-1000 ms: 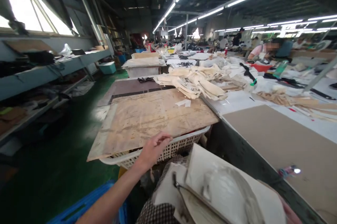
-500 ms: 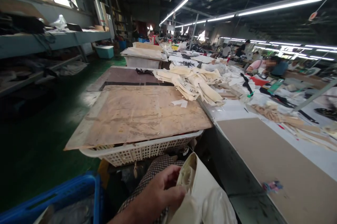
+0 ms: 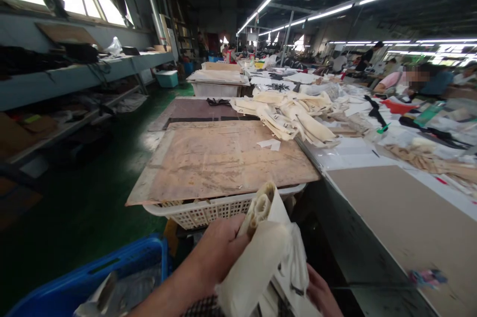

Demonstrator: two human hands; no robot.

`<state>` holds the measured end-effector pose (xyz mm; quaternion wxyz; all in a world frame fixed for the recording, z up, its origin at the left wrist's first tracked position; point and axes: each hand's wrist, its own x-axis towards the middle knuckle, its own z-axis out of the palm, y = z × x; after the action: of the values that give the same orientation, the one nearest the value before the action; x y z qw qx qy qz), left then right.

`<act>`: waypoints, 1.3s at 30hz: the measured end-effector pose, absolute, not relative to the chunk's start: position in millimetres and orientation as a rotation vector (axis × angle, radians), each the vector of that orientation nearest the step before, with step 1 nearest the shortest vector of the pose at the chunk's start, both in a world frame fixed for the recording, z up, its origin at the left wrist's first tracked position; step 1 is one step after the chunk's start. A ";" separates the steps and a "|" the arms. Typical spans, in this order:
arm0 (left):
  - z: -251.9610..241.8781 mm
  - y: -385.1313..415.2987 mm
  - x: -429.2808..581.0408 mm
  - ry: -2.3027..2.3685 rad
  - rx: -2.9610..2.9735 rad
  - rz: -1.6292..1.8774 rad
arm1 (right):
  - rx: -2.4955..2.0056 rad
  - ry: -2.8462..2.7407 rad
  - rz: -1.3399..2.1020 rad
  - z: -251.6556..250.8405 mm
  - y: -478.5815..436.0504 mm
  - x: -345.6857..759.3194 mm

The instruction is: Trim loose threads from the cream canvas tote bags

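My left hand is closed around a bundle of cream fabric pieces, gripping its upper left side close to my body. My right hand shows only in part at the bottom edge, under the right side of the same bundle, fingers curled against it. The bundle stands up in front of a white plastic basket that is covered by a worn plywood board.
A blue crate holding plastic sits at lower left. A long worktable with a brown sheet runs along the right. A heap of cream pieces lies beyond the board. Shelves line the left wall; other people work far right.
My left hand came back from the basket edge and took hold of the fabric bundle, which now stands higher. My right hand has come into view beneath it.
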<state>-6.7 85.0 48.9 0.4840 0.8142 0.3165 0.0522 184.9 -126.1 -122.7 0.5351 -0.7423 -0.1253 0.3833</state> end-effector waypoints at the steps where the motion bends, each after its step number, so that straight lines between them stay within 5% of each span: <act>1: 57.2 90.0 -7.9 0.746 2.113 0.092 | -1.778 -0.277 0.917 -125.7 -124.0 192.6; 5: 69.8 93.8 0.8 0.469 2.629 -0.140 | -1.826 -0.296 0.706 -95.5 -124.9 212.4; 9: 61.2 84.0 25.2 0.253 2.851 -0.379 | -1.750 -1.016 0.233 -12.5 -113.0 189.3; 14: 59.4 89.8 37.7 0.105 2.875 -0.255 | -1.561 -1.637 0.247 59.6 -89.6 161.2; 20: 46.5 77.2 30.3 0.214 2.666 -0.271 | -1.538 -1.867 -0.029 15.7 -86.5 142.4; 27: 30.0 45.4 28.7 0.153 2.626 -0.320 | -1.989 -1.391 -0.134 -38.6 -116.4 119.6; 33: 33.8 45.6 37.4 0.266 2.577 -0.337 | -2.157 -1.193 -0.401 -34.5 -116.9 130.6; 39: 31.8 51.1 40.3 0.298 2.572 -0.340 | -1.970 -1.478 -0.196 -7.0 -100.3 148.1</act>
<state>40.3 51.1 31.8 0.2622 0.9505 0.1100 -0.1255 148.1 -100.3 -7.0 0.3292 -0.7530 -0.5648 -0.0748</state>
